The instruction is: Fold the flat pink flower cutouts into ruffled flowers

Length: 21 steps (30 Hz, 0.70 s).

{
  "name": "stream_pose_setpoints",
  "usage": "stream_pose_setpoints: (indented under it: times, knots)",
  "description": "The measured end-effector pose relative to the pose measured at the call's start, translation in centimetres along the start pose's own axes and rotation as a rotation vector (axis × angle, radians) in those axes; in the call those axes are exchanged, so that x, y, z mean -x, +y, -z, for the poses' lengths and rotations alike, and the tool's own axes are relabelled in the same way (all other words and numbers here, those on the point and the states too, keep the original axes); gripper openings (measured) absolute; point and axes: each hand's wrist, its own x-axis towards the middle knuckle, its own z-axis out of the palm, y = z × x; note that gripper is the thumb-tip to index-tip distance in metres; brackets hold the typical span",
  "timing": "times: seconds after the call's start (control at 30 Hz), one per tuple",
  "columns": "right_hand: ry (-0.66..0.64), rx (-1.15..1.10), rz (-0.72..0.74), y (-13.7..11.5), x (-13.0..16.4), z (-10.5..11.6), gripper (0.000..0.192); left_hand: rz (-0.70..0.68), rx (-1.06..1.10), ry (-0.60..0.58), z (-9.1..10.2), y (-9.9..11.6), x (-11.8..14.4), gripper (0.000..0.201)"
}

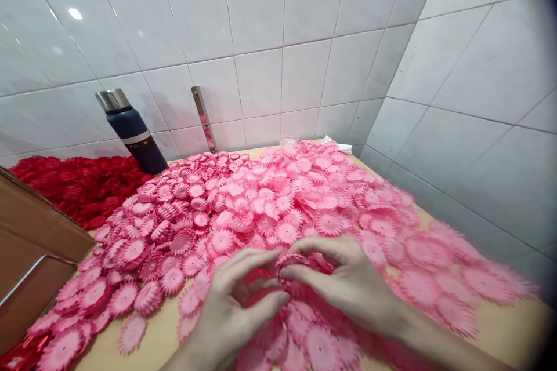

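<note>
Your R hand [348, 277] pinches pink scalloped piece [292, 258] btwn thumb & fingers; your L hand [232, 304] half-open, thumb apart, just L of it, can't tell if touching; pink discs [187, 232] all round grip, blue bottle [136, 133] beyond, to L

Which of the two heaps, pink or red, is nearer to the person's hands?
The heap of pink, round, toothed discs, spreading around the left hand and right hand. The dark red heap lies far left, beside the dark blue bottle.

White tiled walls [256, 6] meeting in corner; light glint [75, 13] left; yellowish tabletop [102, 355].
</note>
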Motion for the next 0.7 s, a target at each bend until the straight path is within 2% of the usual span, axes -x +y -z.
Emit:
stream_pose_setpoints:
  times: [0.33, 0.5, 0.7]
  knots:
    - [-0.078, -0.036, -0.031, -0.53, 0.21, -0.13, 0.011, -0.004, -0.248, 0.040, 0.20, 0.23, -0.02, 0.039]
    - [-0.099, -0.145, -0.105, -0.10, 0.57, -0.43, 0.017, -0.007, -0.257, 0.078, 0.27, -0.21, 0.13, 0.040]
    - [-0.096, -0.125, -0.150, -0.30, 0.41, -0.37, 0.016, -0.006, -0.236, 0.097, 0.31, -0.10, 0.17, 0.040]
